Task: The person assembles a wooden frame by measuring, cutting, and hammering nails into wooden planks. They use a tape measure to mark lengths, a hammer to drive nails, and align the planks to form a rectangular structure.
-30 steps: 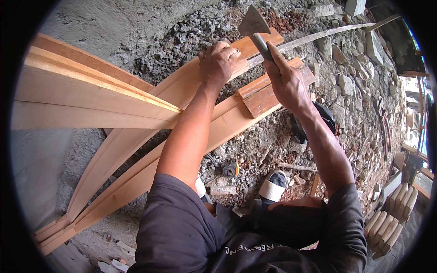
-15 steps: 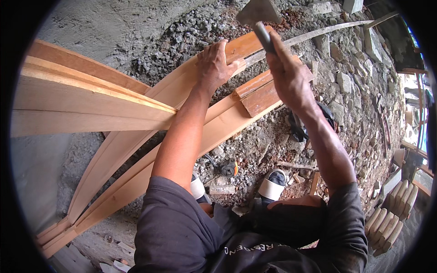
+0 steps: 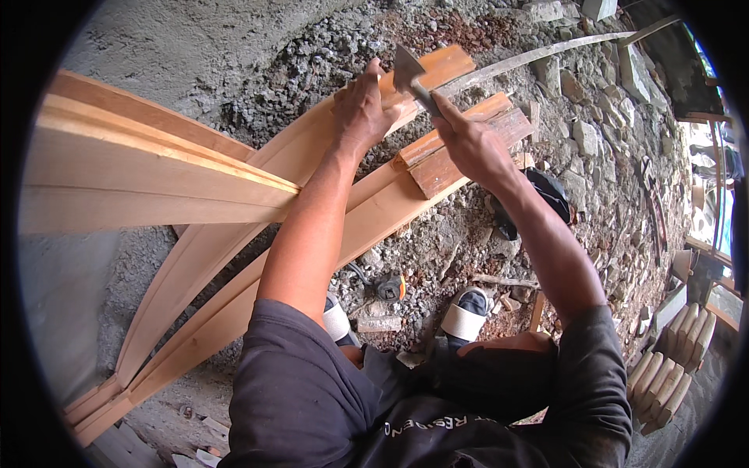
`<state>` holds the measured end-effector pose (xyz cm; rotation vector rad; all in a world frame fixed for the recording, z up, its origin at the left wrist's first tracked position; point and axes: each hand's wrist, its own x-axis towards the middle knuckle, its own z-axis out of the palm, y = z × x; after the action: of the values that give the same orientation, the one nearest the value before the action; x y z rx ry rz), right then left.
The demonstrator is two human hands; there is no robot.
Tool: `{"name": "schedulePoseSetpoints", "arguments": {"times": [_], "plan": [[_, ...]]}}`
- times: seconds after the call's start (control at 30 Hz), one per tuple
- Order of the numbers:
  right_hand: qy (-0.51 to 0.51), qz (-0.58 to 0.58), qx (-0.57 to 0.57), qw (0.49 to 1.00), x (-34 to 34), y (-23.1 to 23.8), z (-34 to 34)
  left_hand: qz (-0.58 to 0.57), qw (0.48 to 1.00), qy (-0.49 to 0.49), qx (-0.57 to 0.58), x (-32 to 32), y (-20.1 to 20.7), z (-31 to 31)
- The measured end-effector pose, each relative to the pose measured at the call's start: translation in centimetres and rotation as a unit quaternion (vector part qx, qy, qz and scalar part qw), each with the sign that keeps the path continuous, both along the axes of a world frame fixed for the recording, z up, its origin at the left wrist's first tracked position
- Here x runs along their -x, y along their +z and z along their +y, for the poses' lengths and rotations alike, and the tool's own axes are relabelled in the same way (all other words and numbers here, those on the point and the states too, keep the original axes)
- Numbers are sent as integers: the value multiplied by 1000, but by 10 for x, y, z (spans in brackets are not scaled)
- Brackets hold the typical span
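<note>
My left hand (image 3: 363, 109) grips the orange-brown wooden block (image 3: 445, 66) lying on the end of a pale curved board (image 3: 300, 129). Its fingers bend over the far edge, and the thumb lies on the near side. My right hand (image 3: 472, 144) is closed around the grey handle of a tool with a flat triangular metal head (image 3: 407, 69). That head is over the block, just right of my left fingers; whether it touches is unclear. Below my right hand, a second brown wooden block (image 3: 460, 160) sits on another long pale board (image 3: 382, 207).
Several planks (image 3: 156, 171) slant in from the left, passing by my left forearm. A tape measure (image 3: 392, 287) lies between my feet, near a black bundle (image 3: 546, 199). Rubble (image 3: 585, 140) covers the ground, and stacked pale blocks (image 3: 659, 386) stand at lower right.
My right hand has moved left and slightly down, bringing the tool's head from above the block down toward it. My left hand has stayed on the block with a small shift of its fingers.
</note>
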<state>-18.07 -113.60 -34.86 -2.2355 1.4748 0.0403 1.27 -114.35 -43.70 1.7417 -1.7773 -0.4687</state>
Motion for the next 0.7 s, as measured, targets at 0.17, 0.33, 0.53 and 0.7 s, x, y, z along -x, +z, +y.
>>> {"name": "schedulePoseSetpoints", "arguments": {"times": [0.17,0.33,0.53,0.7], "plan": [[-29,-265,138,954,-15,27,-4,-30,999,3,-17,-7,-8,2],[51,-33,68,996,0,-10,-5,-39,997,-1,61,-4,-9,-3],[-69,-339,172,922,-22,30,2,-16,1000,5,-24,-12,-4,4],[-26,-54,-10,998,12,-29,-10,-4,1000,5,-7,-5,-5,0]]}}
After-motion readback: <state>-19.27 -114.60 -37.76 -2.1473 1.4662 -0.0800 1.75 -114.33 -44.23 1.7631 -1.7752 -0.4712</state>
